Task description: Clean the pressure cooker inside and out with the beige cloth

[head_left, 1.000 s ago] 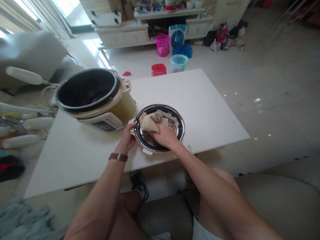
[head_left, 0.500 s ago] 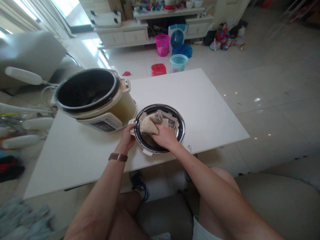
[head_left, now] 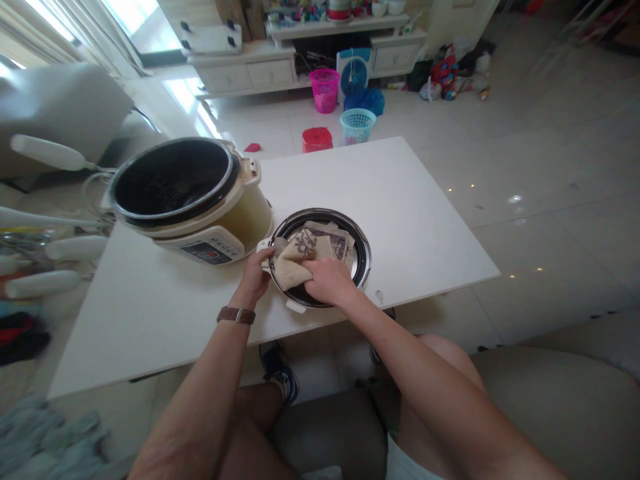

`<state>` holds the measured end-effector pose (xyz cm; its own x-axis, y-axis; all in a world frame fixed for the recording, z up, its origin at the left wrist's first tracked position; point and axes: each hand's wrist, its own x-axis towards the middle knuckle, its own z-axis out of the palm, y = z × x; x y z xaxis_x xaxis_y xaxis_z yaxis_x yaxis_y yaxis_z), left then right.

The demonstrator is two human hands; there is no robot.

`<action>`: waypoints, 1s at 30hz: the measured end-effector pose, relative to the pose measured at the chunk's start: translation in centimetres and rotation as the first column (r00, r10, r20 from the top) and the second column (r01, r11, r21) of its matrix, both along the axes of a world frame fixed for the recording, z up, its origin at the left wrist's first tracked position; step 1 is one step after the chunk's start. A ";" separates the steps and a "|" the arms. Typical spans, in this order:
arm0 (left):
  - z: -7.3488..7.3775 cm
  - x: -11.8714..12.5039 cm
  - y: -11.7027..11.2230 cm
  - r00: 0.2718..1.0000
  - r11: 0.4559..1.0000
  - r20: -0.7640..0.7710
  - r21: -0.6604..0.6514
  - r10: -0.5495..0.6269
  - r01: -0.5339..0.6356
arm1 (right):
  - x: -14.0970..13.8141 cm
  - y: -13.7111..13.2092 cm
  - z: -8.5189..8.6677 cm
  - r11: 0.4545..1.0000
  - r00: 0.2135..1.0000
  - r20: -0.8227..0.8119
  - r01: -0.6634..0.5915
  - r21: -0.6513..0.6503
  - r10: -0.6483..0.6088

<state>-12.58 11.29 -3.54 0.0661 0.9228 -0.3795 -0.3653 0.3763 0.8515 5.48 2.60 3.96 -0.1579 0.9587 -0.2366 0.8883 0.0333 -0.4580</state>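
Note:
An upturned cooker lid with a shiny metal rim and black inner ring lies on the white table. My left hand is closed on the pale tab at the lid's left edge. Inside the lid, my right hand is closed on a beige cloth with a dark pattern. The cloth is bunched at the left and spreads to the right across the lid's inside. To the lid's left stands the electric pressure cooker, its lid off and its dark inner pot showing.
White-handled utensils stick out beside the cooker at the left. The white table ends at an edge right of the lid. On the floor beyond are a pink basket, a light blue basket and a red stool.
My right hand has moved slightly left and toward me, dragging the cloth toward the lid's near left rim. My left hand stays on the lid's tab.

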 end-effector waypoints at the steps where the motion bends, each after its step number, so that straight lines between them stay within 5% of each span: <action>1: -0.1 0.0 0.0 1.000 1.000 0.013 0.002 -0.002 0.002 | 0.1 0.0 -0.1 1.000 1.000 -0.018 -0.010 -0.010 0.010; 6: -0.3 0.2 0.3 0.999 0.997 0.029 0.073 -0.026 0.024 | 1.7 0.3 -0.7 0.987 0.963 -0.220 0.158 0.004 -0.154; 11: 0.1 0.5 0.2 1.000 0.998 0.009 0.061 -0.007 0.007 | 3.3 -0.5 -0.6 0.879 0.856 -0.331 0.458 0.132 -0.397; 16: -0.1 0.5 0.2 1.000 0.998 0.006 0.065 -0.020 0.019 | 2.0 -2.5 -0.7 0.977 0.938 -0.292 0.209 0.045 -0.187; 20: -0.5 0.5 0.5 1.000 0.997 0.019 0.076 -0.005 0.003 | 1.0 -3.1 -1.8 0.996 0.922 -0.381 0.049 -0.069 -0.072; 23: -0.6 0.5 0.5 0.999 0.994 0.029 0.108 -0.012 0.009 | 1.8 -2.3 -2.9 0.983 0.814 -0.554 0.126 -0.131 -0.178; 26: -0.3 0.7 0.4 1.000 0.993 0.014 0.117 -0.010 0.008 | 3.3 -0.8 -3.4 0.919 0.630 -0.680 0.348 -0.183 -0.374; 30: 0.1 0.7 0.3 1.000 0.997 -0.008 0.073 -0.005 0.006 | 5.3 0.8 -2.6 0.688 0.349 -0.805 0.719 -0.098 -0.480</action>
<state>-11.86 11.54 -3.44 0.0685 0.9478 -0.3113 -0.3569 0.3147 0.8796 10.76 3.39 1.36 0.4919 0.8642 -0.1056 0.0585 -0.1538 -0.9864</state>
